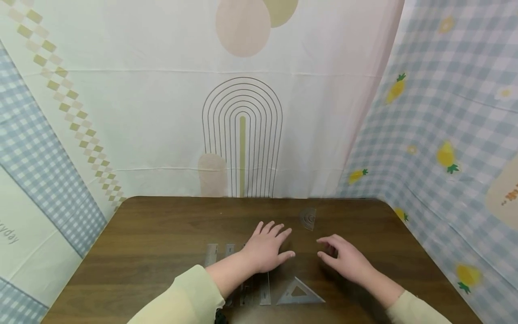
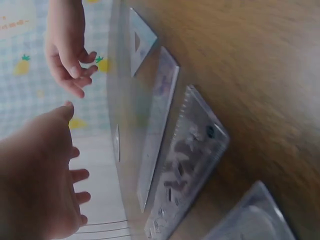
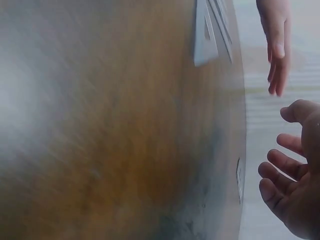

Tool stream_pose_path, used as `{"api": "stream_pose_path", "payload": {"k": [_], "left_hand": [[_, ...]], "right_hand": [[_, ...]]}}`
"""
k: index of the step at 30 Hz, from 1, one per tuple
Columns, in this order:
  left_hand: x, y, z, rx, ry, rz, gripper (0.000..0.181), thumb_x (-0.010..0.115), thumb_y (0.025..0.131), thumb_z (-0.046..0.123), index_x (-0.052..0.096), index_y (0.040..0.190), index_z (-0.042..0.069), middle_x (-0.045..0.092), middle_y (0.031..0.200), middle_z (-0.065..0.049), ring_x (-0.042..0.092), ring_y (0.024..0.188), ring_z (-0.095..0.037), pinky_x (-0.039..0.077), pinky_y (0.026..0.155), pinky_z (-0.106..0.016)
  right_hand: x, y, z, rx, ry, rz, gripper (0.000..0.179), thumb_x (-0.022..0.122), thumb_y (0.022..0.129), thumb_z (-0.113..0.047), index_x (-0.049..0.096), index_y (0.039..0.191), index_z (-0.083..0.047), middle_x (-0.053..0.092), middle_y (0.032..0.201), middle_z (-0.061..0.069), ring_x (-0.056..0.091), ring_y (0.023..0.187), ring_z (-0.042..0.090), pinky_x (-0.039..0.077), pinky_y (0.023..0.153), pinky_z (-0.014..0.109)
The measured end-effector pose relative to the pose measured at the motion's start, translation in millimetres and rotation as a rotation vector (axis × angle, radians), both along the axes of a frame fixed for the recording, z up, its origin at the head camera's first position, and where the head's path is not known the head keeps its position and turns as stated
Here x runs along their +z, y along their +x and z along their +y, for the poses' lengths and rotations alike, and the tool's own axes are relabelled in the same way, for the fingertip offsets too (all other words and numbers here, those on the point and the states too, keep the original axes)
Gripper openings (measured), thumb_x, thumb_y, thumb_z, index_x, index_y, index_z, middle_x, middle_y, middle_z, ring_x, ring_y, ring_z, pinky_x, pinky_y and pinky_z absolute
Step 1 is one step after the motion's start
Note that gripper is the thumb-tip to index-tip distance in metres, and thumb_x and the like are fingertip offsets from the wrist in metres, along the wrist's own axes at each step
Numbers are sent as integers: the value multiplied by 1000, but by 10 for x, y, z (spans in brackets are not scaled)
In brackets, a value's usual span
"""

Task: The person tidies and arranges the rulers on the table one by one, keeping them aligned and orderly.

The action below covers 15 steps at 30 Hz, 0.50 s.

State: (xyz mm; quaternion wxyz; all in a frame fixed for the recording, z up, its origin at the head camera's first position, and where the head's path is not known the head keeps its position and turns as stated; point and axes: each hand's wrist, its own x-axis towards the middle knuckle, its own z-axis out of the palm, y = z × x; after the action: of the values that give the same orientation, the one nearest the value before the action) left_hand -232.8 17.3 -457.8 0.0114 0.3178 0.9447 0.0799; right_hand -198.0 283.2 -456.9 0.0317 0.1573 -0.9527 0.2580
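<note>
My left hand (image 1: 265, 249) hovers over the table with its fingers spread and holds nothing. Beneath it and its forearm lie several clear rulers, partly hidden: a straight ruler (image 1: 265, 294), another ruler (image 1: 211, 254) at the left, and a stencil ruler (image 2: 187, 160) with cut-out shapes, plain in the left wrist view. A clear set square (image 1: 300, 299) with a triangular hole lies to the right of the rulers. My right hand (image 1: 350, 258), its fingers loosely bent and nothing between them, is raised over the table's right side. Farther back lies a small clear protractor (image 1: 309, 219).
The brown wooden table (image 1: 162, 225) has rounded far corners. A pale patterned cloth (image 1: 162, 126) hangs behind it, and a blue checked cloth (image 1: 425, 112) with yellow fruit prints hangs along the right side.
</note>
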Motion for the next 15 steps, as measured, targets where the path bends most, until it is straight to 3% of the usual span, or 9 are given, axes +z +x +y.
{"api": "stream_pose_path", "payload": {"k": [15], "left_hand": [[-44, -217, 384, 304, 32, -79, 71, 41, 97, 66, 41, 153, 22, 40, 155, -6, 31, 144, -34, 20, 116, -57]], "right_hand": [[-106, -633, 132, -64, 52, -48, 38, 67, 96, -27, 64, 126, -4, 60, 104, 6, 57, 91, 21, 49, 76, 44]]}}
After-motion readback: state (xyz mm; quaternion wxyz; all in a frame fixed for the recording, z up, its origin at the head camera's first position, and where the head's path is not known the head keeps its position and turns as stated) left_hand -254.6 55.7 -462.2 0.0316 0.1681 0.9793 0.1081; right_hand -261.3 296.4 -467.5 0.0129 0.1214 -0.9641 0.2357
